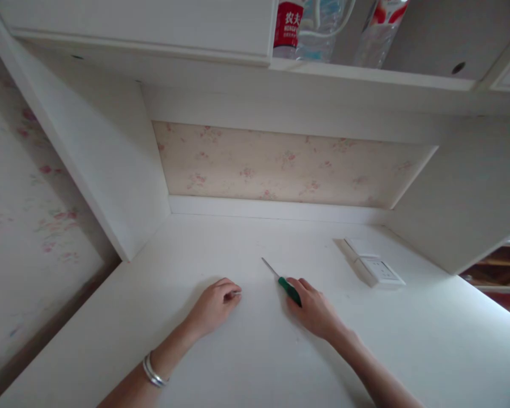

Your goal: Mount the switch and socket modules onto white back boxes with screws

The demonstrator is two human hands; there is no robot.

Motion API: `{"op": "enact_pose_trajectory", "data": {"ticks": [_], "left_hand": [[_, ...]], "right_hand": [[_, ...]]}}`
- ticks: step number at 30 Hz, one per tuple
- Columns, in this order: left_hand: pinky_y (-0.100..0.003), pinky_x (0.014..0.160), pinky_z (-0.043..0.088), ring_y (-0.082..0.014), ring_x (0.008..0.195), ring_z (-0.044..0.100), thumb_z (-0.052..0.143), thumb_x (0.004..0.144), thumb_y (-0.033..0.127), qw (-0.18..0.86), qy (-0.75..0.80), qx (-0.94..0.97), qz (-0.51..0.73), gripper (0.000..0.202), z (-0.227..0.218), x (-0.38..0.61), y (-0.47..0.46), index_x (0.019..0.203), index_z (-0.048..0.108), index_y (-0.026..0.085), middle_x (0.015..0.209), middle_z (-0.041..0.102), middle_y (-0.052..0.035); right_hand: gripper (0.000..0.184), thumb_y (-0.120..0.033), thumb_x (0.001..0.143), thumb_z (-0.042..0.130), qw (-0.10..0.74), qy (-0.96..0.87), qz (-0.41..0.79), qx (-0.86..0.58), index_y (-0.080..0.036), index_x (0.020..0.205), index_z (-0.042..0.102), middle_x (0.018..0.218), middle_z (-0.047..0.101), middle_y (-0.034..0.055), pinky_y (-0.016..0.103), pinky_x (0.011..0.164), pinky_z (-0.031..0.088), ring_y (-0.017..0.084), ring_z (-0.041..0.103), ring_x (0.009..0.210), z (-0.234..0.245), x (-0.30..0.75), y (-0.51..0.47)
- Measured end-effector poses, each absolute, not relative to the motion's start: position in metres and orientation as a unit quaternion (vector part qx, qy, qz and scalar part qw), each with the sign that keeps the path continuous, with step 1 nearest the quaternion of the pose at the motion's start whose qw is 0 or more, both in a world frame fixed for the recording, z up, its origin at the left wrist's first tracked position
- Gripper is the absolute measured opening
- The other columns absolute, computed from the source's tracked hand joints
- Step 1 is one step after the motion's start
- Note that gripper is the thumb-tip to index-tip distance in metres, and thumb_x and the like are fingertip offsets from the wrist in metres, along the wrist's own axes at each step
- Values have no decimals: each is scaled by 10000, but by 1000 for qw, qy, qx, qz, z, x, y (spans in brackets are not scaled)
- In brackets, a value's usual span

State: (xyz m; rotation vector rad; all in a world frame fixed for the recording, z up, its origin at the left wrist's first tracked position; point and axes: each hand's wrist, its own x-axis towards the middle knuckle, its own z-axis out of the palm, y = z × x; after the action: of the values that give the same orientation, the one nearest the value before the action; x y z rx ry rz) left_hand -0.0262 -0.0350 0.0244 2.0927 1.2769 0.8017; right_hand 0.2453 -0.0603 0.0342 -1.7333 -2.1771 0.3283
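Note:
My right hand (pixel 312 309) is closed round the green handle of a screwdriver (pixel 288 289), whose thin metal shaft points up and to the left over the white desktop. To its left, my left hand (pixel 216 303) rests near the surface with thumb and forefinger pinched together. A tiny pale or metallic piece shows at those fingertips, too small to name. Off to the right of my right hand lies a white wall socket (pixel 381 271) with a second white plate (pixel 357 247) against its far end; neither hand touches them.
White side panels flank the desktop (pixel 255 362). An overhead shelf (pixel 374 77) holds a red-labelled bottle (pixel 287 25), a clear plastic container (pixel 321 28) and a tilted bottle (pixel 380 34). Low at the back runs a raised white strip (pixel 280 209) below floral wallpaper (pixel 280 164).

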Motion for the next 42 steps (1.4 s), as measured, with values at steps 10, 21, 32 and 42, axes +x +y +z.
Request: {"op": "enact_pose_trajectory", "data": {"ticks": [10,21,32,42], "left_hand": [[-292,771,477,-188,857,629,436,865,495,264,562,730,285,518,29,-23,-39,1293,421,204,966,658,-42],[-306,895,420,-205,1050,575,474,827,161,99,592,772,207,374,33,-38,-35,1191,476,248,1131,613,-60],[-326,645,462,-262,850,605,413,848,267,-55,746,663,34,205,47,-92,-28,978,535,164,915,616,-116],[-322,668,464,-260,882,553,445,860,352,-135,732,664,69,336,42,-92,-26,1137,522,178,1004,554,-109]], "right_hand": [[200,-332,858,457,262,-751,409,-447,-252,949,615,801,672,-23,223,583,426,126,605,623,50,151,-52],[357,-413,821,508,340,-617,559,-438,-193,1098,554,817,660,25,259,526,495,119,606,555,9,157,-52],[296,-409,854,470,309,-688,455,-474,-189,926,654,523,472,-45,195,402,283,67,396,415,9,156,-55],[254,-335,831,496,297,-722,416,-466,-185,896,690,491,357,-56,203,412,193,68,271,439,11,157,-55]]}}
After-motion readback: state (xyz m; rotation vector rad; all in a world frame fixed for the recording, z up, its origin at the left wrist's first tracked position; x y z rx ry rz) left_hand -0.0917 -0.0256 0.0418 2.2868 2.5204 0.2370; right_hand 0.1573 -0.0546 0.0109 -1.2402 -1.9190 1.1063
